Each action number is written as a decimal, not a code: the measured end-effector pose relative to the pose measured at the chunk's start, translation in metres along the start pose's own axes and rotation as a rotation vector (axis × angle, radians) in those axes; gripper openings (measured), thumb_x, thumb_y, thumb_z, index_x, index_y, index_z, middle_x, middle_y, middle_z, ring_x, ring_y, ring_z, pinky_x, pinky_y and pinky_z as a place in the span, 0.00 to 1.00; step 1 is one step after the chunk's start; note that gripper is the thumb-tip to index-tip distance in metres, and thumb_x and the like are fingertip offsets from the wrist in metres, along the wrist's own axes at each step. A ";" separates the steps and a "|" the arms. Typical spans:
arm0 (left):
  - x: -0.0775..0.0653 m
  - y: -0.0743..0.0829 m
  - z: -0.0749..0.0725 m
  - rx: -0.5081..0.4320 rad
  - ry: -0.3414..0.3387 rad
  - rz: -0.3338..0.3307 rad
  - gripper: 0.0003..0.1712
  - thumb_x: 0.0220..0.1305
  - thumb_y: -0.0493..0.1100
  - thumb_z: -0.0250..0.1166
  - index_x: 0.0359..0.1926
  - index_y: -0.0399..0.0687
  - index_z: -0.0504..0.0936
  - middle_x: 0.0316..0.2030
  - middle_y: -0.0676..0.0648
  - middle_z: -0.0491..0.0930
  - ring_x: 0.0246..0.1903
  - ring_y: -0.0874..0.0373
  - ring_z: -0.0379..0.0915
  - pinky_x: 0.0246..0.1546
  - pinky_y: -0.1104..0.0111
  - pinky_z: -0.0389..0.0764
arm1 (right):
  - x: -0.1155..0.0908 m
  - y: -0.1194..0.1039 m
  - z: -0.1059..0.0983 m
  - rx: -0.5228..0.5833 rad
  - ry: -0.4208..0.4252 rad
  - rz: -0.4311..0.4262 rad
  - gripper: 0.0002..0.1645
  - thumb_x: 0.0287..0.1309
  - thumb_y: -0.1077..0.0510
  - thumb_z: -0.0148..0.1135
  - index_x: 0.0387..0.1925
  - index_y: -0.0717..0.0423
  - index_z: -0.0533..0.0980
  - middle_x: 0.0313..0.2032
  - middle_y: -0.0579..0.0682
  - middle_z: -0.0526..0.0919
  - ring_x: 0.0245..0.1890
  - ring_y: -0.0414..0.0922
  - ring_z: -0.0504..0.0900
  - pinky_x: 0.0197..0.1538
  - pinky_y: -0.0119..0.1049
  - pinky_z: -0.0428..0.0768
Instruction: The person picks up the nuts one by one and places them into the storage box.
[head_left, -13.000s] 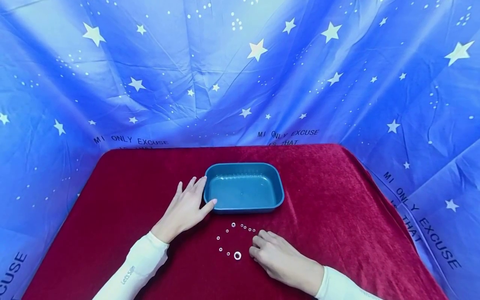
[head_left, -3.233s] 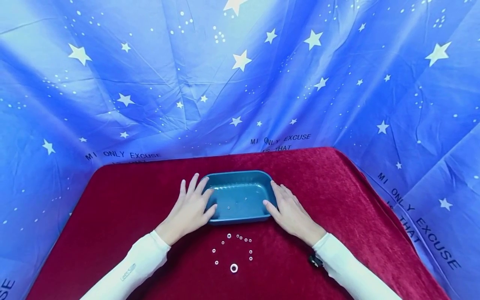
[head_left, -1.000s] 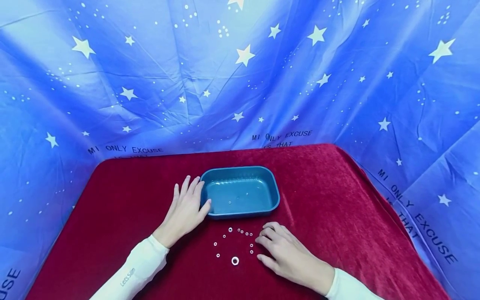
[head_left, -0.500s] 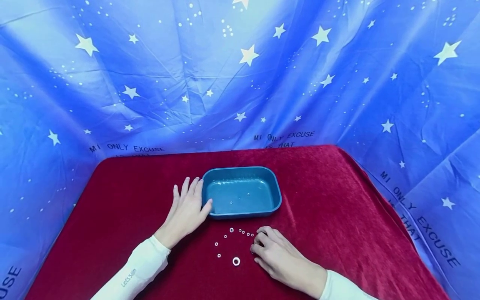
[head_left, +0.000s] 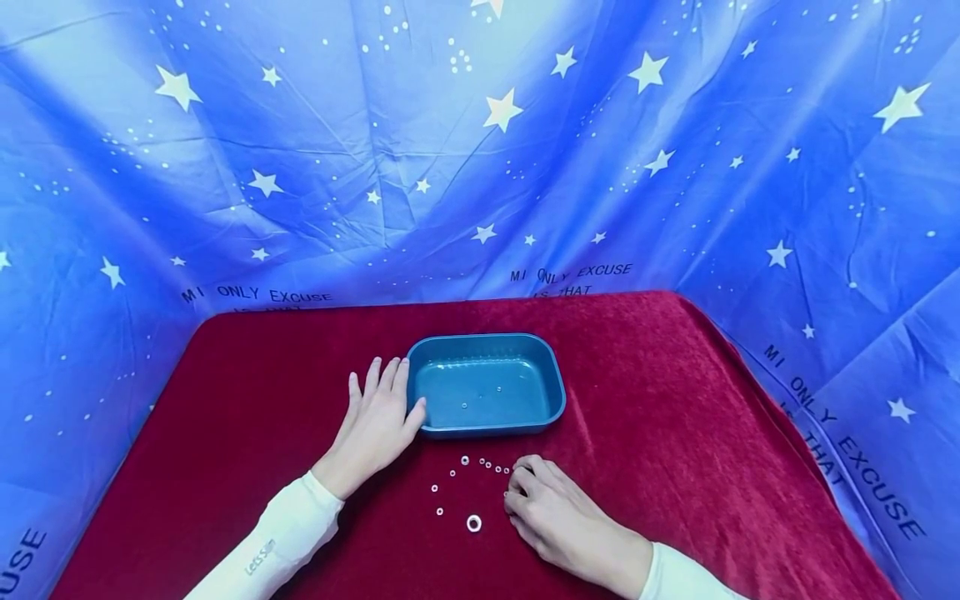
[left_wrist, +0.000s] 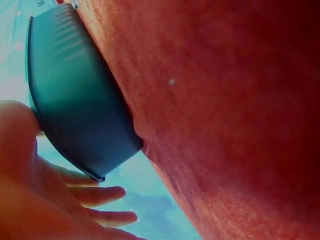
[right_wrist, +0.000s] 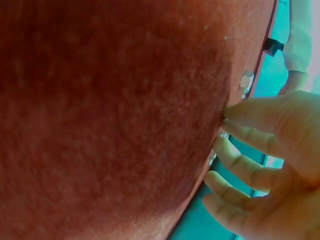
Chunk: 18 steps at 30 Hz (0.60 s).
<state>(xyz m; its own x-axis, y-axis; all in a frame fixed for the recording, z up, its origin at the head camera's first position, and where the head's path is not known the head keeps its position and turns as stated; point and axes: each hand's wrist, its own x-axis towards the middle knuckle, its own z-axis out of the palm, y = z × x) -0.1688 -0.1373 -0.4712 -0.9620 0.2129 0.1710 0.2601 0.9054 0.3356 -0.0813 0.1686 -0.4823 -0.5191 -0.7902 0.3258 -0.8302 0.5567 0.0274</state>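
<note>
A blue plastic tray (head_left: pixel 487 429) stands on the red cloth, with two tiny metal nuts (head_left: pixel 464 406) lying inside. My left hand (head_left: pixel 375 425) rests against its left end, fingers straight outside and thumb at the rim; the left wrist view shows the tray (left_wrist: pixel 80 95) beside the spread fingers. In front of the tray lie several small nuts (head_left: pixel 465 460) in a loose ring, and one larger nut (head_left: pixel 474 523). At the ring's right side my right hand (head_left: pixel 566 521) has its thumb and index tips together on a small nut, mostly hidden by the fingers (right_wrist: pixel 250 112).
Red velvet cloth (head_left: pixel 660 433) covers the table. A blue star-printed curtain (head_left: pixel 420 150) hangs behind it and on both sides. Pale nuts (right_wrist: pixel 247 80) show beyond the right fingertips in the right wrist view.
Earlier both hands held the tray's ends; the right hand then came down to the ring's right side. Since one second ago its fingertips have closed at a small nut. The left hand stays put.
</note>
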 end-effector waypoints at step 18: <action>-0.001 0.002 0.000 -0.003 0.015 0.009 0.45 0.73 0.51 0.63 0.82 0.29 0.63 0.79 0.31 0.68 0.82 0.25 0.53 0.75 0.21 0.48 | 0.004 0.015 -0.018 0.115 0.103 0.013 0.09 0.56 0.61 0.79 0.36 0.47 0.85 0.44 0.42 0.80 0.54 0.45 0.79 0.58 0.42 0.82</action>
<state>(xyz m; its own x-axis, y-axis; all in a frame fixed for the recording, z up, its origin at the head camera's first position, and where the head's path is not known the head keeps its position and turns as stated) -0.1677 -0.1355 -0.4708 -0.9583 0.2155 0.1879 0.2689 0.9025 0.3364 -0.0924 0.1785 -0.4633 -0.5112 -0.7491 0.4213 -0.8444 0.5292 -0.0837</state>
